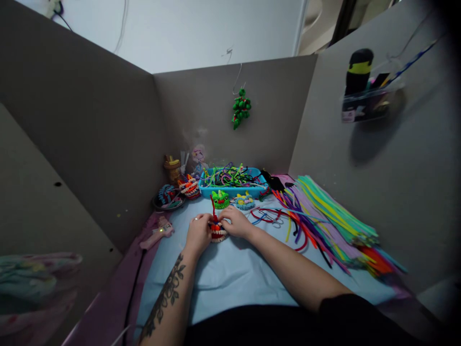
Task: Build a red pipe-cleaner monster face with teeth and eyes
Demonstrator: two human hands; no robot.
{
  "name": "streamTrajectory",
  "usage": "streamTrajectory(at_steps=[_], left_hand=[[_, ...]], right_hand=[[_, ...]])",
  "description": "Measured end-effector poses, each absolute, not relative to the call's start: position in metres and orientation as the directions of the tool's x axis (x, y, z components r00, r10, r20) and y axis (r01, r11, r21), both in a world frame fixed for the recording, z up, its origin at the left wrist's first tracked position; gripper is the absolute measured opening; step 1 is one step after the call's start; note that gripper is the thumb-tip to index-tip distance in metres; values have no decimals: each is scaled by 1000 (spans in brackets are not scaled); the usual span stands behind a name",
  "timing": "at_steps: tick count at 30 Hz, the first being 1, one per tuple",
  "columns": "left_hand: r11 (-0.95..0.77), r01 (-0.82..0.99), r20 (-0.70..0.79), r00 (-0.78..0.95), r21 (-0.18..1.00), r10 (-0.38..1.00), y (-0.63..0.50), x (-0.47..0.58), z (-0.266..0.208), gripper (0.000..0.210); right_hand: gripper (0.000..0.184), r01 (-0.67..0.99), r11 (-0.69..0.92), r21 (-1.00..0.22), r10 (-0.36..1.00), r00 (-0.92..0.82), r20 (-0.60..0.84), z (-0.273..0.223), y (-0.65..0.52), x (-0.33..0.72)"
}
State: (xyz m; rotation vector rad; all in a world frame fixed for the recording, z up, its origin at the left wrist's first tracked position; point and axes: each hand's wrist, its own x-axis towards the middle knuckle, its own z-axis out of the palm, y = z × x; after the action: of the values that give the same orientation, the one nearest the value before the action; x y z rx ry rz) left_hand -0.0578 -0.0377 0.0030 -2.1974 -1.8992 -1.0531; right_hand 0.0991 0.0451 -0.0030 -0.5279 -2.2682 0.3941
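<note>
A red, blue and white pipe-cleaner figure point(218, 234) with a toothed mouth rests on the blue cloth point(230, 274). My left hand point(199, 233) closes on its left side, fingertips at its upper part. From the right, my right hand point(235, 221) pinches the same spot. A red pipe cleaner point(213, 205) sticks up from the top between my hands. Just behind stand a green pipe-cleaner figure point(220, 199) and a light-blue and yellow one point(245, 201). My fingers partly hide the figure I hold.
A blue tray point(232, 192) of tangled pipe cleaners stands at the back. Bundled pipe cleaners point(331, 221) lie on the right, near scissors point(276, 223). On the left are a pink glue gun point(158, 233), a dark bowl point(168, 206) and an orange-white figure point(189, 186). Grey panels enclose the table.
</note>
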Motion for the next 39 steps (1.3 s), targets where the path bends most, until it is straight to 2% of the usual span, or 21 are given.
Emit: streamTrajectory(at_steps=[10, 22, 25, 30, 35, 39], left_hand=[[-322, 862, 536, 70, 392, 841, -38, -63, 0, 32], [-326, 890, 542, 111, 319, 833, -39, -63, 4, 33], [-345, 869, 565, 94, 355, 819, -37, -65, 2, 33], [-358, 793, 653, -64, 493, 755, -35, -70, -3, 30], [-283, 804, 625, -135, 522, 769, -36, -71, -3, 31], [-246, 807, 611, -171, 537, 773, -36, -72, -4, 31]], right_hand=[[21, 205, 882, -424, 446, -654, 611, 2, 39, 102], [22, 189, 902, -387, 400, -701, 591, 6, 38, 100], [21, 175, 884, -433, 427, -681, 595, 5, 41, 102], [19, 205, 790, -578, 582, -550, 600, 7, 48, 104], [18, 225, 761, -608, 611, -563, 556, 5, 48, 93], [8, 221, 743, -631, 616, -595, 517, 4, 49, 82]])
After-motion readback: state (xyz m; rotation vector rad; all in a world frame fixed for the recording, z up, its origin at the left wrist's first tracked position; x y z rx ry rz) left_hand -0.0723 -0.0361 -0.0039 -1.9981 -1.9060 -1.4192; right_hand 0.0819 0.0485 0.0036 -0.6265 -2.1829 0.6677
